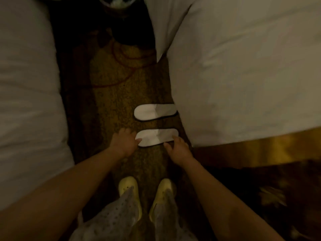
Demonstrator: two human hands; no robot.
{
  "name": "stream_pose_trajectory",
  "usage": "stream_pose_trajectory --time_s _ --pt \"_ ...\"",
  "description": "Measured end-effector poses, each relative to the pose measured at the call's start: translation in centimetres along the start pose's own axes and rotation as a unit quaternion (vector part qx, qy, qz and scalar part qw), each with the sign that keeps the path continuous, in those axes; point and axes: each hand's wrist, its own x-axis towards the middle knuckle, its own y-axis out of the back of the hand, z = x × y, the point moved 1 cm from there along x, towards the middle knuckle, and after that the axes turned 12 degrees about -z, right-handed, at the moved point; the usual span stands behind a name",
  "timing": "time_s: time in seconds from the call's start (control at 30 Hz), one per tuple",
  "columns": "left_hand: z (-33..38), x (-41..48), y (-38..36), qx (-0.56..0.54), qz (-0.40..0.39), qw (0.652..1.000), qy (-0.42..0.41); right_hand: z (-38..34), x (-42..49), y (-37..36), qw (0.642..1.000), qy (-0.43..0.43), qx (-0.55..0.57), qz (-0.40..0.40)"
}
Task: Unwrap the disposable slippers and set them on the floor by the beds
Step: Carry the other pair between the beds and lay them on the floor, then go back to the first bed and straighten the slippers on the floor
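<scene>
While no writing is legible — both hands (151,145) loosely open, fingertips at near slipper (157,137), far slipper (155,112) beside bed (243,84).

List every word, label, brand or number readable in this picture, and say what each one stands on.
None: no readable text anywhere.
The two white slippers on the carpet show no print or logo.
The white bedding is plain.
The yellow shoes show no visible brand; the picture is dim and blurred.
</scene>
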Motion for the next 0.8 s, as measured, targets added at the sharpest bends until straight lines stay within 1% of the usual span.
stream_pose_trajectory --time_s 0.13,0.2,0.27,0.33,0.4,0.5,0.6,0.63,0.73,0.8 --pt "3.9 -8.9 7.1 0.021 0.029 0.999 -0.032 -2.1 -11.2 3.9 0.998 0.029 0.012 0.048" --pt "6.2 -12.9 9.6 0.036 0.041 0.997 -0.047 -2.4 -16.5 5.4 0.996 0.021 0.019 0.080" --pt "8.6 -16.5 11.5 0.078 0.061 0.993 -0.065 -2.3 -21.4 6.9 0.991 0.015 0.041 0.124" --pt "11.3 -19.9 13.1 0.119 0.078 0.985 -0.093 -1.9 -26.1 8.1 0.982 0.004 0.079 0.172" --pt "14.0 -23.2 14.1 0.141 0.080 0.979 -0.125 -1.1 -30.6 8.9 0.971 -0.017 0.105 0.212" --pt "18.3 -27.7 14.7 0.223 0.078 0.954 -0.183 1.3 -37.1 8.4 0.957 -0.064 0.118 0.256" --pt "23.0 -32.1 14.1 0.317 0.066 0.915 -0.242 4.7 -43.3 6.3 0.942 -0.109 0.140 0.286" --pt "24.7 -33.8 13.7 0.336 0.063 0.905 -0.251 6.1 -45.4 5.3 0.936 -0.125 0.148 0.293" --pt "30.4 -38.4 11.3 0.337 0.051 0.897 -0.282 10.6 -51.4 2.2 0.914 -0.165 0.193 0.317" --pt "34.8 -41.5 8.9 0.375 0.059 0.867 -0.323 14.2 -55.2 0.2 0.896 -0.190 0.220 0.336"
